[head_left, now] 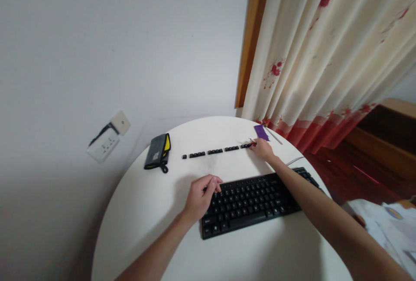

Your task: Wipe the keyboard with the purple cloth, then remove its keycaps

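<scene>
My left hand (199, 194) rests at the upper left corner of a black keyboard (247, 200), fingers curled in and thumb over them, with nothing visible in the grip. Farther back and to the right, my right hand (262, 149) is closed on a small tool with thin metal prongs (251, 140); its exact kind is hard to see. That tool is at the right end of a row of loose black keycaps (215, 151), set out in short groups. A single keycap (184, 157) lies at the row's left end. My right forearm passes over the keyboard's right part and hides some keys.
A dark pouch with yellow lining (157, 151) lies at the left of the round white table (136, 216). A purple cloth piece (261, 132) and a thin pale stick (274, 136) lie by the far right edge, near the curtain (302, 55). A cable (295, 160) runs behind the keyboard.
</scene>
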Available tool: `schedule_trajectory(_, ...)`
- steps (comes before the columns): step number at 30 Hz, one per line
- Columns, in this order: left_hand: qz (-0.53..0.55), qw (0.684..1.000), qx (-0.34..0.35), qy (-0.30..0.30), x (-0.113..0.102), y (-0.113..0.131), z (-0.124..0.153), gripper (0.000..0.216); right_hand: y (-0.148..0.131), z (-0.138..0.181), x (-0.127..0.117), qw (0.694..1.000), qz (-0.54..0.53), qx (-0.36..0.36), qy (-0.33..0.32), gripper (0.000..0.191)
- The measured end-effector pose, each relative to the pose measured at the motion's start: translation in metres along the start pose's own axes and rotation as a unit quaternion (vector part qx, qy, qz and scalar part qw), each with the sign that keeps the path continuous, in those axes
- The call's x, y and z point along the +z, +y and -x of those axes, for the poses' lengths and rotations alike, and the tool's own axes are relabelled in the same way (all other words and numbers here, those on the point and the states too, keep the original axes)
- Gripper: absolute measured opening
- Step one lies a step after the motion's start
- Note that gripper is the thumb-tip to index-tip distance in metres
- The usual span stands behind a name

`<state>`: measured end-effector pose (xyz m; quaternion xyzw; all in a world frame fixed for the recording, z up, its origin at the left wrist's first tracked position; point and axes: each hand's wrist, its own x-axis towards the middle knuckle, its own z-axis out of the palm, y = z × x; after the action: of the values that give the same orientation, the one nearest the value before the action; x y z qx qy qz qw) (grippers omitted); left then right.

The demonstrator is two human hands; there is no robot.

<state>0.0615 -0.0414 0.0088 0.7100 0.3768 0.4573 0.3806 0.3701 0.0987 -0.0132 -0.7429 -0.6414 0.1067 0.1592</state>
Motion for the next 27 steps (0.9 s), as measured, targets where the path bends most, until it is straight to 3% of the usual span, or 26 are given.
schedule_trajectory(14, -0.001, 1.000, -0.004, -0.010, -0.001, 0.000, 0.000, 0.033, 0.001, 0.000, 0.003, 0.999, -0.037, -0.009, 0.025, 0.017)
schedule_trajectory(19, -0.009, 1.000, -0.010, 0.007, -0.006, -0.001, -0.004, 0.034, 0.000, 0.002, -0.016, 0.991, -0.096, -0.019, 0.092, 0.021)
schedule_trajectory(24, -0.017, 0.999, -0.025, 0.041, -0.022, -0.007, -0.014, 0.035, -0.012, 0.022, -0.043, 0.964, -0.192, -0.038, 0.180, 0.048)
schedule_trajectory(27, -0.023, 0.997, -0.036, 0.061, -0.033, -0.011, -0.020, 0.035, -0.033, 0.055, -0.050, 0.915, -0.337, -0.085, 0.206, 0.053)
